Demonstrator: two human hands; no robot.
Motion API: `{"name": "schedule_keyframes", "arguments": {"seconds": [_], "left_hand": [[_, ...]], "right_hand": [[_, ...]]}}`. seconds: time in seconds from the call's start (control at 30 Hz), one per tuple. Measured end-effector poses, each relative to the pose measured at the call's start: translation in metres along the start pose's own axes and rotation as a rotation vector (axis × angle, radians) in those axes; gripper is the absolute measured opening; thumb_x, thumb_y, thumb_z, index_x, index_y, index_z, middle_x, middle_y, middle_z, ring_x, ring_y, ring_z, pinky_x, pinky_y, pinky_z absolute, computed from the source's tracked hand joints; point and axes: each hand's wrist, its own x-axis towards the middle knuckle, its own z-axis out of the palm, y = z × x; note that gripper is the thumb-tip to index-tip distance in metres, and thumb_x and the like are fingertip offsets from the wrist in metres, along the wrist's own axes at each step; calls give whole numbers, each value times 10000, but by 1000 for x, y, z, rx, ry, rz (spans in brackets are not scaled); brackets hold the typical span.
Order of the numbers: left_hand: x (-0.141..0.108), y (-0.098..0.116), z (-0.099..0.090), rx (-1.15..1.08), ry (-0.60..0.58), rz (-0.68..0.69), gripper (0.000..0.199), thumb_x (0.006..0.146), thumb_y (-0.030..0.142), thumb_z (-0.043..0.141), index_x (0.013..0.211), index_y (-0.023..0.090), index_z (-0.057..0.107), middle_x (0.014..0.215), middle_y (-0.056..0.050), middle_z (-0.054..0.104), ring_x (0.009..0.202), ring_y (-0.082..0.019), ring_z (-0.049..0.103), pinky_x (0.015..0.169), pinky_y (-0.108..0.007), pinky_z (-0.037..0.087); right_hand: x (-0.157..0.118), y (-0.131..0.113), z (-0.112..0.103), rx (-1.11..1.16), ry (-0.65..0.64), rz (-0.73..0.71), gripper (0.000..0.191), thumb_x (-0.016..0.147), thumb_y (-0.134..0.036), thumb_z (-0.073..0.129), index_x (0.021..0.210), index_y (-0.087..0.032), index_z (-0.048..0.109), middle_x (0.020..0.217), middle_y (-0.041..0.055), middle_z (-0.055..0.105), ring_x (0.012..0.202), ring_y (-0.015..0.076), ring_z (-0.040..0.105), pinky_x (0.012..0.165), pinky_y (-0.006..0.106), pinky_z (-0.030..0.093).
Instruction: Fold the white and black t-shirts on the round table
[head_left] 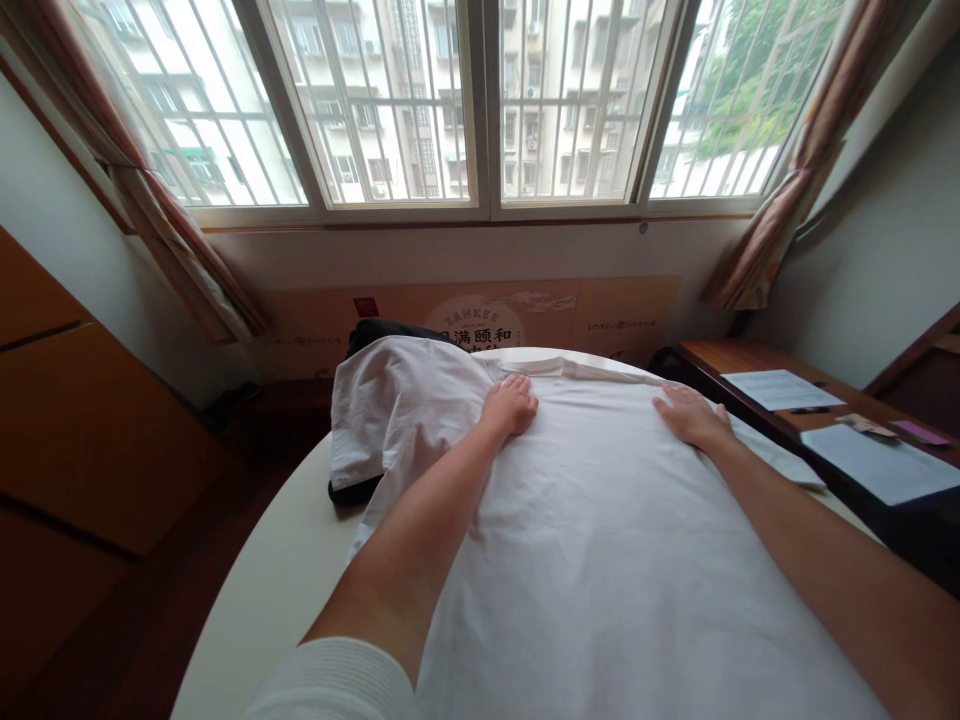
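"Where are the hands?"

"Left hand [510,405] and right hand [694,418] both lie flat, palms down, well apart, gripping nothing, on a white cloth [600,560]."

"And the cloth?"

"Spread over a round white table [262,620], bunched at the far left over something dark [349,492]."

"Beyond?"

"Papers [780,390] on a wooden desk [750,355] to the right, then a printed board [472,322] beneath a barred window [382,100]."
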Motion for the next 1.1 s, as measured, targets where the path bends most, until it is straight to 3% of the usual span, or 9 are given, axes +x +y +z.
{"name": "schedule_keyframes", "arguments": {"seconds": [0.13, 0.27, 0.43, 0.53, 0.6, 0.73, 0.93, 1.03, 1.1], "left_hand": [[-21, 9, -15, 58, 98, 48, 400, 1015, 173, 397, 1324, 97, 639, 1399, -196, 666, 1349, -289, 584, 1221, -428, 341], [-70, -5, -55, 70, 301, 37, 415, 975, 89, 419, 1326, 142, 634, 1317, -162, 700, 1233, -287, 630, 1118, -421, 422], [-154, -80, -110, 38, 613, -407, 430, 962, 133, 477, 1375, 122, 596, 1415, -198, 637, 1333, -326, 584, 1136, -441, 429], [-196, -136, -112, -49, 545, -867, 574, 901, 403, 682, 1345, 49, 594, 1382, -305, 629, 1297, -458, 606, 1027, -522, 494], [-214, -163, -103, -284, 435, -897, 558, 843, 506, 725, 1193, 76, 672, 1200, -242, 735, 1146, -423, 700, 903, -443, 546], [-225, -182, -93, -618, 533, -775, 256, 840, 402, 668, 935, 167, 696, 904, -77, 773, 889, -277, 744, 738, -314, 541], [-212, -199, -127, -263, 718, -868, 190, 859, 275, 620, 1015, 211, 710, 956, -95, 779, 966, -320, 733, 860, -390, 544], [-207, -216, -132, -242, 696, -880, 247, 856, 258, 603, 1062, 190, 722, 1036, -128, 782, 1010, -334, 733, 885, -394, 547], [-206, -220, -128, -275, 566, -891, 259, 816, 225, 615, 1039, 158, 729, 1029, -155, 775, 1002, -355, 735, 872, -403, 552]], "right_hand": [[-3, -3, 2, -1, -4, 5, 772, 1032, -651, 253, 1653, -217, 397, 1754, 122, 302, 1610, 352, 272, 1271, 727, 153], [-3, -1, 3, 10, -9, 8, 847, 1009, -700, 234, 1669, -183, 355, 1762, 132, 268, 1620, 356, 239, 1265, 747, 147], [0, 5, 9, 25, 11, 4, 888, 993, -737, 224, 1671, -178, 353, 1764, 121, 266, 1617, 354, 247, 1273, 738, 138], [2, 6, 12, 31, 21, 5, 892, 991, -742, 226, 1664, -174, 371, 1758, 132, 282, 1609, 365, 263, 1269, 742, 139], [2, 6, 12, 40, 29, -1, 886, 992, -743, 230, 1661, -182, 381, 1753, 139, 294, 1607, 366, 269, 1270, 738, 134], [1, 6, 11, 48, 33, -4, 870, 993, -735, 236, 1660, -197, 385, 1749, 139, 310, 1610, 364, 265, 1276, 721, 136], [-2, 5, 9, 32, 21, -1, 867, 1000, -711, 233, 1661, -168, 373, 1752, 138, 301, 1610, 360, 264, 1269, 731, 158], [-3, 4, 8, 27, 14, -2, 869, 1002, -712, 227, 1664, -167, 366, 1754, 135, 292, 1610, 358, 263, 1265, 742, 152], [-3, 4, 7, 25, 9, 0, 874, 1002, -717, 217, 1666, -168, 362, 1755, 132, 288, 1612, 355, 260, 1266, 740, 155]]}}
